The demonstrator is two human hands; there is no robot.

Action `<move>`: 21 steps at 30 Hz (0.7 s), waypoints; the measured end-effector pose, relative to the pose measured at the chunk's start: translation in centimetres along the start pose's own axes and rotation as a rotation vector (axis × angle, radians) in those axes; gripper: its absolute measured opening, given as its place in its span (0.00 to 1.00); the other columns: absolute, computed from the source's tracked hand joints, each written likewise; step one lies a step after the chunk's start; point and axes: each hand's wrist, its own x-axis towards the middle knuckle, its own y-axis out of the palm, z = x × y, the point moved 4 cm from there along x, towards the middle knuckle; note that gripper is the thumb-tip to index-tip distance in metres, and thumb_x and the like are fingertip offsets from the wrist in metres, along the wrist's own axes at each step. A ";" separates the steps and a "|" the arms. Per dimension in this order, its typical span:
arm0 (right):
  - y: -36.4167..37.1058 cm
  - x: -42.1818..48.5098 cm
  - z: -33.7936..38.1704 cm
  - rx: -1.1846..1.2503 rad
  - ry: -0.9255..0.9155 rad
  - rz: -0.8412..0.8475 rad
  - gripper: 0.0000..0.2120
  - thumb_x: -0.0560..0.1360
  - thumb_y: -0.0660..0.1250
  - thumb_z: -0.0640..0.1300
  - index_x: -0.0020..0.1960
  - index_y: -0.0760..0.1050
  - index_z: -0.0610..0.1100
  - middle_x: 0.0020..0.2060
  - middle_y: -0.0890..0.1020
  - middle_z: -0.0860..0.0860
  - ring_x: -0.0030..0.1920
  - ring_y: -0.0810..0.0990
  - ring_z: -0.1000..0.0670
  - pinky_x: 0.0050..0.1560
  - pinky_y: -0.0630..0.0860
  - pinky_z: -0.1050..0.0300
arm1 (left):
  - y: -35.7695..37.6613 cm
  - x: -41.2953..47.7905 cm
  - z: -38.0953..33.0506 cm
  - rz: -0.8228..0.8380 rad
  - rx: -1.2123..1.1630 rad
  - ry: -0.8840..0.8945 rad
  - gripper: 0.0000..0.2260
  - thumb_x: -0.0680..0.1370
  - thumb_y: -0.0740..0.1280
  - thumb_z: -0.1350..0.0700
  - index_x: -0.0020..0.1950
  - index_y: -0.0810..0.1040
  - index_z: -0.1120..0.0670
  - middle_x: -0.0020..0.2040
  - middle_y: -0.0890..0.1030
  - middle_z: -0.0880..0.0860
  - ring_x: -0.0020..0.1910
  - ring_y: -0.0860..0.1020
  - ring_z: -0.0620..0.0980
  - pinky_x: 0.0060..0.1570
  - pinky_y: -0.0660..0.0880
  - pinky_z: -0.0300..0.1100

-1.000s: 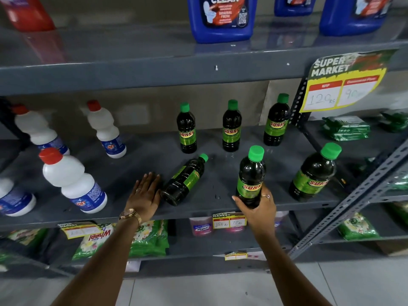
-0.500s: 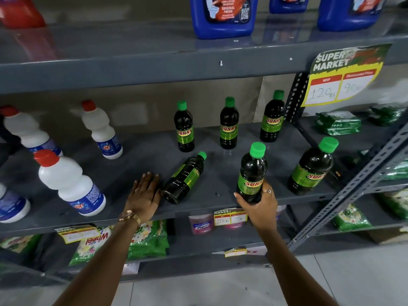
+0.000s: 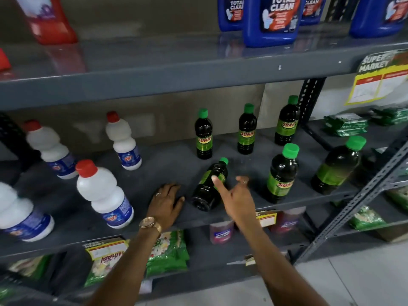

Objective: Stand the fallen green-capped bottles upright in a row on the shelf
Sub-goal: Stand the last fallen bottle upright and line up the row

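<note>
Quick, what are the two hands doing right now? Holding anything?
Left hand: open, flat on the shelf, holding nothing.
Right hand: open, fingers spread over the fallen bottle, not gripping it.

Dim, even light; glare on upper shelf (image 3: 154,56); motion blur; edges bowed.

A: You have one dark, near-black fallen bottle (image 3: 209,186) with a green cap and a lime-green label, at six o'clock of the back row.

B: And your upright bottle (image 3: 281,173) at three o'clock of it?

A: Same dark body, bright green cap, lime label with red-and-yellow lettering. Your shelf (image 3: 154,164) is plain slate grey.

B: Toward nine o'clock?

A: You see white bottles (image 3: 103,193) with red caps and blue labels. At twelve o'clock, blue jugs (image 3: 270,21).
</note>
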 end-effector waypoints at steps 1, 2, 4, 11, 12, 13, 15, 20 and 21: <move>0.5 1.6 1.0 -0.060 0.148 0.093 0.50 0.63 0.57 0.80 0.64 0.70 0.38 0.56 0.79 0.42 0.59 0.78 0.41 0.60 0.72 0.49 | 0.1 0.0 0.1 -0.003 -0.023 -0.009 0.24 0.76 0.54 0.44 0.67 0.69 0.56 0.67 0.72 0.57 0.65 0.71 0.58 0.68 0.66 0.50; 1.1 2.7 1.7 -0.122 0.255 0.173 0.53 0.60 0.58 0.81 0.66 0.69 0.39 0.58 0.78 0.41 0.59 0.78 0.41 0.61 0.73 0.48 | 0.2 0.0 0.3 -0.003 -0.047 -0.012 0.24 0.76 0.55 0.45 0.67 0.69 0.55 0.68 0.71 0.57 0.66 0.70 0.58 0.69 0.66 0.49; 2.0 4.0 2.2 -0.199 0.311 0.247 0.51 0.57 0.63 0.80 0.62 0.73 0.40 0.54 0.81 0.43 0.53 0.82 0.43 0.57 0.78 0.48 | 0.5 0.0 0.6 0.000 -0.066 -0.005 0.23 0.77 0.55 0.45 0.68 0.68 0.55 0.69 0.70 0.57 0.68 0.68 0.57 0.71 0.64 0.49; 3.0 5.1 0.1 0.101 0.100 -0.056 0.29 0.65 0.72 0.65 0.54 0.79 0.42 0.48 0.84 0.46 0.51 0.83 0.45 0.54 0.78 0.51 | 1.2 0.2 1.2 -0.025 -0.078 0.018 0.20 0.79 0.57 0.46 0.69 0.65 0.52 0.73 0.66 0.55 0.74 0.60 0.54 0.75 0.55 0.47; 3.0 5.1 -0.1 0.178 0.049 -0.118 0.27 0.66 0.73 0.63 0.53 0.79 0.43 0.47 0.84 0.47 0.51 0.83 0.45 0.53 0.78 0.51 | 1.3 0.3 1.2 -0.031 -0.072 0.016 0.20 0.79 0.56 0.46 0.70 0.65 0.52 0.74 0.65 0.55 0.75 0.59 0.54 0.75 0.53 0.47; 2.8 5.2 0.0 0.228 0.003 -0.168 0.26 0.66 0.74 0.60 0.54 0.77 0.43 0.47 0.84 0.47 0.51 0.83 0.46 0.54 0.78 0.51 | 1.4 0.4 1.1 -0.036 -0.059 0.017 0.21 0.79 0.56 0.46 0.70 0.64 0.53 0.74 0.64 0.55 0.76 0.58 0.54 0.76 0.51 0.47; 2.4 5.7 0.2 0.290 -0.053 -0.237 0.30 0.66 0.77 0.56 0.59 0.71 0.43 0.48 0.82 0.48 0.52 0.81 0.46 0.54 0.77 0.51 | 1.9 0.5 1.2 -0.027 -0.009 0.024 0.23 0.80 0.53 0.46 0.73 0.61 0.54 0.76 0.60 0.56 0.77 0.54 0.53 0.76 0.47 0.46; 2.7 6.7 1.0 0.345 -0.200 -0.277 0.38 0.64 0.80 0.48 0.66 0.63 0.50 0.51 0.77 0.55 0.53 0.77 0.52 0.53 0.72 0.60 | 2.3 0.7 1.3 -0.024 0.043 0.036 0.25 0.81 0.50 0.46 0.75 0.54 0.54 0.78 0.55 0.56 0.78 0.49 0.51 0.76 0.42 0.46; 3.0 6.6 1.1 0.340 -0.222 -0.271 0.41 0.64 0.80 0.47 0.69 0.62 0.48 0.54 0.76 0.54 0.55 0.76 0.53 0.55 0.71 0.60 | 2.3 0.7 1.4 -0.027 0.041 0.038 0.25 0.81 0.50 0.46 0.76 0.54 0.54 0.78 0.55 0.55 0.78 0.49 0.51 0.76 0.42 0.46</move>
